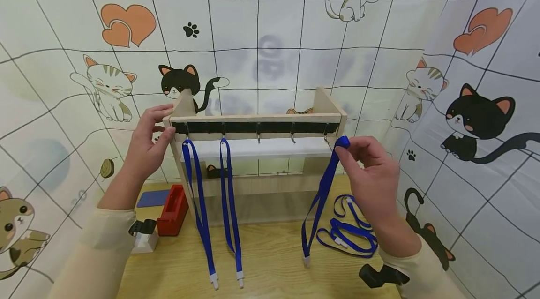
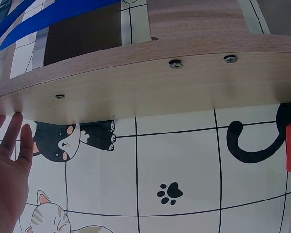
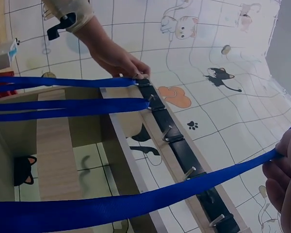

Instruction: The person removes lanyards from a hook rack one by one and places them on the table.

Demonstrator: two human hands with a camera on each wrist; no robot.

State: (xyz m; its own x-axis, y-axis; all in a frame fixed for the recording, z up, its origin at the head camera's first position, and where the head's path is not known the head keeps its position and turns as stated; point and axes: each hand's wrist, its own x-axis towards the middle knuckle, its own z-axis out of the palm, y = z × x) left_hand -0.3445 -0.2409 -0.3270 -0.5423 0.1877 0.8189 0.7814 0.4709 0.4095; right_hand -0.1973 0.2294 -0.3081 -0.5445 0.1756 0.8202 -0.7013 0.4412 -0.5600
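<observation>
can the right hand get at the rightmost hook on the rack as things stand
Probably yes: the right hand is just to the right of the rightmost hook, pinching a blue lanyard near its top. The hook is bare, and apart from that lanyard nothing shows in the way.

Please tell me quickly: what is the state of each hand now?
Left hand: holding the rack at its upper left corner.
Right hand: pinching a blue lanyard.

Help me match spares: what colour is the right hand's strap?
The strap is blue, clearest in the head view.
</observation>
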